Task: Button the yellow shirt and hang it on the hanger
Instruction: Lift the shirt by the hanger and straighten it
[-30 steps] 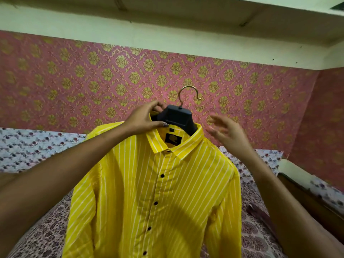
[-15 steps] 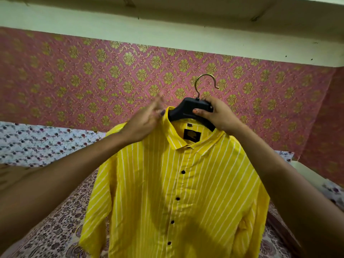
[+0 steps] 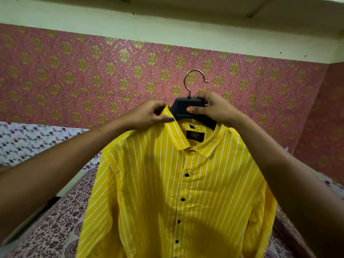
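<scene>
The yellow shirt (image 3: 178,192) with white stripes and black buttons hangs buttoned on a black hanger (image 3: 183,108) with a brass hook, held up in front of me. My right hand (image 3: 214,108) grips the hanger's black neck just below the hook. My left hand (image 3: 150,117) pinches the left side of the shirt's collar beside the hanger. The hanger's arms are hidden inside the shirt's shoulders.
A bed with a floral patterned sheet (image 3: 46,229) lies below and behind the shirt. A pink wall with gold motifs (image 3: 93,71) stands close behind. A wooden edge (image 3: 290,226) shows at the lower right.
My right hand came in and took hold of the hanger's neck, which the left hand had held. My left hand let go, then pinched the collar. The shirt rose and shifted right.
</scene>
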A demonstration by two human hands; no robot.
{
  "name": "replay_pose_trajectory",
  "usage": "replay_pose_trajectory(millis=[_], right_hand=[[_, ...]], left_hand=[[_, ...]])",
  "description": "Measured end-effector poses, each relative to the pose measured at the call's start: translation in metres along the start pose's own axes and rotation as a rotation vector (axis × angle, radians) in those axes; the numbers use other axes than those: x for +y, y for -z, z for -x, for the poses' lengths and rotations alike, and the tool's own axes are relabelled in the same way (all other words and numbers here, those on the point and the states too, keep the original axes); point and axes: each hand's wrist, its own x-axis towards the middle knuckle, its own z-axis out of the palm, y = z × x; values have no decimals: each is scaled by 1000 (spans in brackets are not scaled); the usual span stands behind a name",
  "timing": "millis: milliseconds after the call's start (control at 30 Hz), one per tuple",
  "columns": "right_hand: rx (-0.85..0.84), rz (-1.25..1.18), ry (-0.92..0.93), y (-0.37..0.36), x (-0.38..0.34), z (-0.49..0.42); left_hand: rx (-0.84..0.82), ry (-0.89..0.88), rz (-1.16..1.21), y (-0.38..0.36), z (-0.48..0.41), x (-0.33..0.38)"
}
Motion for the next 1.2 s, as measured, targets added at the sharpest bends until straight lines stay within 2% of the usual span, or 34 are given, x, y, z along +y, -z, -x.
replay_pose_trajectory(millis=[167, 300, 367, 467, 567, 700, 767, 833, 933, 1067, 1133, 1200], right_hand=[[30, -32, -24, 2, 10, 8], [71, -50, -44, 7, 19, 16], [94, -76, -41, 11, 19, 19], [110, -109, -25, 17, 20, 22], [109, -128, -17, 22, 21, 23], [82, -104, -4, 20, 21, 23], [93, -86, 6, 18, 21, 22], [111, -78, 16, 18, 24, 20], [116, -94, -1, 16, 30, 17], [119, -106, -2, 10, 30, 15], [94, -113, -7, 11, 30, 16], [65, -79, -8, 12, 31, 17]], left_hand=[[-124, 21, -87, 2, -3, 4], [-90, 50, -68, -1, 3, -5], [-125, 80, -53, 0, 7, -10], [-220, 80, -210, 4, 15, -19], [-153, 89, -275, 14, 24, -30], [-154, 77, -344, 20, 41, -39], [-105, 45, -348, 19, 48, -47], [43, 17, -248, 17, 53, -55], [211, -21, -242, 12, 60, -62], [331, -126, -435, -1, 61, -68], [399, -19, -387, -4, 57, -70], [384, 69, -315, -4, 52, -75]])
